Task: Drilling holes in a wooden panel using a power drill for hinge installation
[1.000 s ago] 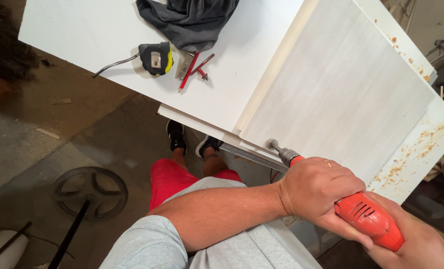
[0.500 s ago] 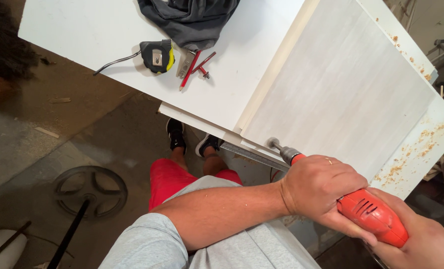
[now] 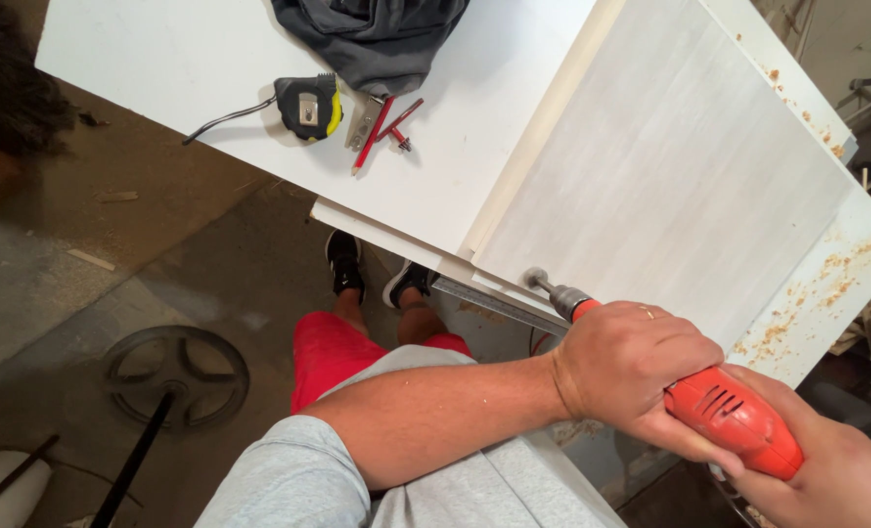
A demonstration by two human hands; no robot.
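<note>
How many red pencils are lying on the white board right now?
1 for sure: a red pencil beside the tape measure. A short red piece crosses it; more may hide under the dark cloth.

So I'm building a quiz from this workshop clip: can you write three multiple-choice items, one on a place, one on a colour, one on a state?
1. Where does the tape measure lie?
A. on the white board
B. on the floor
C. on the grey panel

2. What colour is the drill body?
A. blue
B. orange-red
C. green

3. How is the drill held?
A. lying untouched
C. by one hand
B. by both hands

Key: 1 A, it rests on the white board beside the red pencil. 2 B, its casing is orange-red. 3 B, the left hand grips the front and the right hand the rear.
</note>
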